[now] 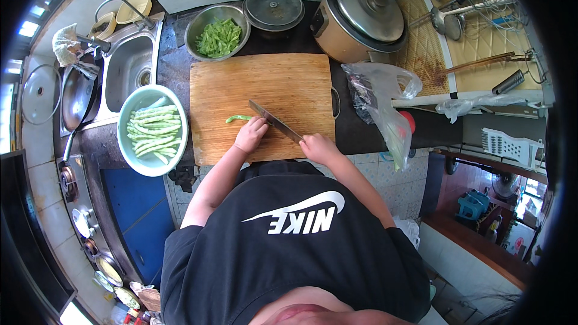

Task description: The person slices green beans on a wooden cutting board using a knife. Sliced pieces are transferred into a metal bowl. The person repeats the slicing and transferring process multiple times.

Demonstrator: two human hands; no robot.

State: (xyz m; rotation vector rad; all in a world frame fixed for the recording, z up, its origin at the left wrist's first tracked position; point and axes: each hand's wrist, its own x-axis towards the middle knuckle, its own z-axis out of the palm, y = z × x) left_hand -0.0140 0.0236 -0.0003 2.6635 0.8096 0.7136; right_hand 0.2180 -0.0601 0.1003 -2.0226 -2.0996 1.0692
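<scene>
On the wooden cutting board (pixel 259 78), my left hand (pixel 251 134) presses a slim green bean (pixel 238 118) near the board's front edge, its fingers curled together. Part of the bean shows to the left of the fingertips; the rest is hidden. My right hand (pixel 320 147) is closed round the handle of a kitchen knife (pixel 276 121). The blade slants up and left across the board, just beside my left fingertips. To the left of the board, a pale green basin (pixel 126 149) holds several whole beans (pixel 155 129). Behind the board, a metal bowl (pixel 194 30) contains cut green pieces (pixel 218 37).
A lidded pan (pixel 274 5) and a large lidded cooker (pixel 343 30) stand behind the board. Crumpled plastic bags (pixel 382 93) lie to its right. At the left are a steel sink (pixel 129 66) and a wok (pixel 79 93). Utensils (pixel 454 24) hang at the far right.
</scene>
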